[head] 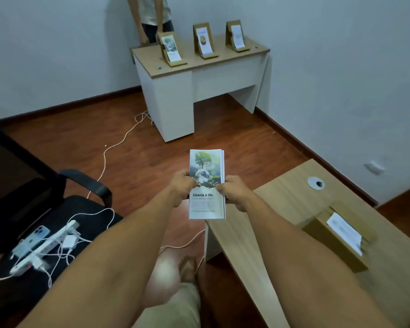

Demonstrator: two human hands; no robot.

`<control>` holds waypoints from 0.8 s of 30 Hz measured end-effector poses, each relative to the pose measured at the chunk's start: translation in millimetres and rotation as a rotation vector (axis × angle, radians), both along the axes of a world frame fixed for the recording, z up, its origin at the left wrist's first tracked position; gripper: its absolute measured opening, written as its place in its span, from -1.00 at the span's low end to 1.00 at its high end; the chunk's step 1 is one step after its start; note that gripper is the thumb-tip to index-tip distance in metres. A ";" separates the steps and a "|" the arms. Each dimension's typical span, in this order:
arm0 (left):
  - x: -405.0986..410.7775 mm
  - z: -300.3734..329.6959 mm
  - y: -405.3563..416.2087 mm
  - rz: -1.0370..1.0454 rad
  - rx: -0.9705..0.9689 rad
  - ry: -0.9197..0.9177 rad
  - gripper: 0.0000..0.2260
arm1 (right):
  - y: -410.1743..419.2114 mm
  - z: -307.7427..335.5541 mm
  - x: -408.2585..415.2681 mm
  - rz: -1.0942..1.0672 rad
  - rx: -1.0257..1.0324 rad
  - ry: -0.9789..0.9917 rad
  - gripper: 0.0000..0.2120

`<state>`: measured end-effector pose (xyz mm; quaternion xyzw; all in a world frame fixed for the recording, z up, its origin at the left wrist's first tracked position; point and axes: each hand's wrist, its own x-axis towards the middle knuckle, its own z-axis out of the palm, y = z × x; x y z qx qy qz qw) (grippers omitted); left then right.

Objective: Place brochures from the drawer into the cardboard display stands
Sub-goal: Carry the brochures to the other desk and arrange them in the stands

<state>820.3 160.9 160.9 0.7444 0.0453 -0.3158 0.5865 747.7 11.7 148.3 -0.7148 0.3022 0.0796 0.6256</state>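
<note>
A stack of brochures (207,166) with a tree and globe on the cover is held upright in front of me. My left hand (181,185) grips its left edge and my right hand (233,191) grips its right edge. Across the room a small desk (223,72) carries three cardboard display stands. The left stand (169,49), the middle stand (204,41) and the right stand (236,35) each show a brochure. No drawer is visible.
A person (152,17) stands behind the far desk. A nearer wooden desk (282,204) at my right holds a cardboard box (336,242) with a paper label. At my left, a black chair (85,185) carries a power strip (45,247), a phone and cables. A cable runs over the wooden floor (128,138).
</note>
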 end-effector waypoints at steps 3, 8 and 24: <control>40.4 -4.2 -8.5 -0.022 0.010 -0.009 -0.73 | -6.2 -6.3 35.3 -0.018 0.008 -0.002 -0.81; 127.9 -8.7 -27.9 -0.113 0.028 -0.022 -0.73 | -20.5 -8.4 110.6 -0.087 0.000 -0.013 -0.82; 306.5 -0.5 -110.7 -0.503 0.035 -0.060 -0.77 | -63.9 5.1 243.0 -0.485 -0.035 0.059 -0.78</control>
